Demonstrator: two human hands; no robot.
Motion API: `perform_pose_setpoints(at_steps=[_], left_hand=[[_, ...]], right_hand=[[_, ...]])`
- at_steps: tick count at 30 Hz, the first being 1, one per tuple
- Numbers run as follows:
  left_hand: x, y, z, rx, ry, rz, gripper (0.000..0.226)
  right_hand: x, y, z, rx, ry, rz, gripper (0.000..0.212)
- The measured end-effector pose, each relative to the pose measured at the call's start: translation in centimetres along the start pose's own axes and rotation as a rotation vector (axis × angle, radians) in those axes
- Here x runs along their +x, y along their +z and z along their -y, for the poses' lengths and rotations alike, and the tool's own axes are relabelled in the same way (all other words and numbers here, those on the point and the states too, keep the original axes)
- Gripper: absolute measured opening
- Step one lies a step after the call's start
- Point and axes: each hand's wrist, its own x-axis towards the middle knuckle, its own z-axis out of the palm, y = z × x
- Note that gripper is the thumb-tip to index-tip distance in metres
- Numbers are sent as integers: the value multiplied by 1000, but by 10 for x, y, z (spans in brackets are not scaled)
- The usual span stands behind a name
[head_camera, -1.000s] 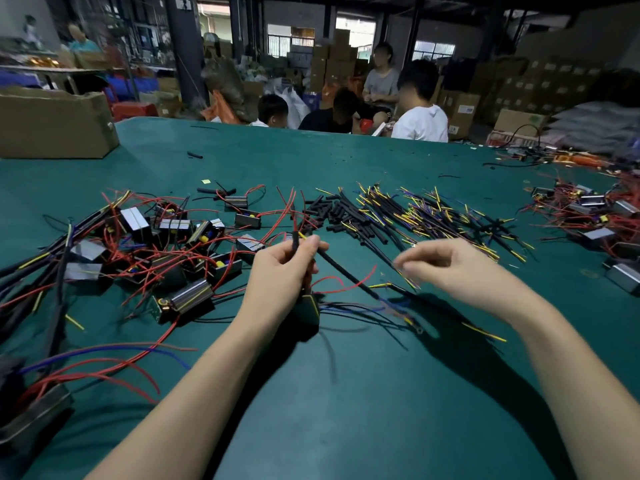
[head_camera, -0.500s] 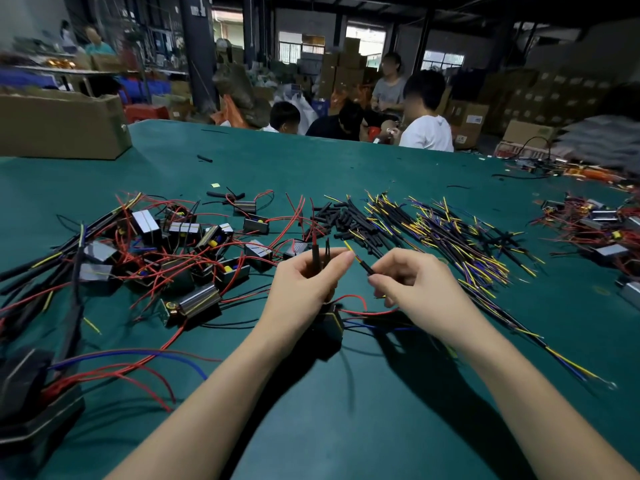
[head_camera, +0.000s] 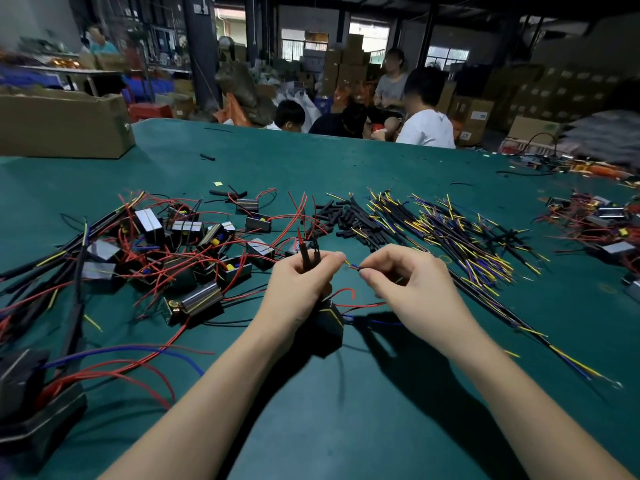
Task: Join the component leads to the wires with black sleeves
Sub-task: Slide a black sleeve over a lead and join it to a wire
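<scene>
- Green felt-like surface (head_camera: 346,427) under dim warehouse light, stacked cardboard boxes (head_camera: 349,60) behind, several seated people (head_camera: 424,123) at the far edge, faces blurred.
- Left hand (head_camera: 301,282) curled in a closed grip round two thin black sleeves (head_camera: 306,252) pointing upward, red wire emerging from the top of one.
- Dark boxy component (head_camera: 325,323) hanging just under the left hand, touching the heel of the palm; red lead (head_camera: 343,292) looping out of it; lower half lost in shadow.
- Right hand (head_camera: 405,289) with fingertips pinched on a short yellow-and-blue wire end (head_camera: 353,265), bridging the small gap between both hands; exact joint too small to make out.
- Long black-sleeved cable (head_camera: 512,320) trailing from under the right hand toward the right, yellow and blue strands at its far tip, blurred.
- Pile of short black tubing pieces (head_camera: 349,220) beyond the hands, beside a fan of yellow, blue and black wires (head_camera: 450,233).
- Tangle of red wires and small metal-faced rectangular components (head_camera: 173,251) to the left; similar heap (head_camera: 602,220) at the right edge, partly cut off.
- Brown cardboard box (head_camera: 62,126) on the far left corner.
</scene>
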Motion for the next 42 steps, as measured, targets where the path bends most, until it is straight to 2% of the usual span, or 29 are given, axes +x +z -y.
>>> perform_pose_setpoints(at_steps=[6, 9, 11, 15, 21, 32, 37, 42], left_hand=[[-2, -1, -3, -13, -67, 131, 16], [-3, -2, -2, 25, -44, 163, 15], [-4, -2, -1, 49, -26, 152, 14], [-2, -2, 0, 80, 14, 122, 2], [-4, -2, 0, 122, 100, 164, 7], [-8, 2, -4, 174, 295, 104, 12], [-6, 1, -3, 249, 273, 61, 16], [-6, 1, 0, 258, 206, 76, 16]], right_hand=[[0, 6, 0, 213, 50, -131, 14], [0, 6, -1, 297, 116, -83, 14], [1, 4, -1, 304, 128, -26, 14], [2, 1, 1, 302, 106, -16, 12], [2, 2, 2, 299, 101, 38, 13], [2, 0, -1, 338, 114, 61, 9], [0, 7, 1, 405, 124, 8, 17], [0, 11, 1, 428, 119, -90, 15]])
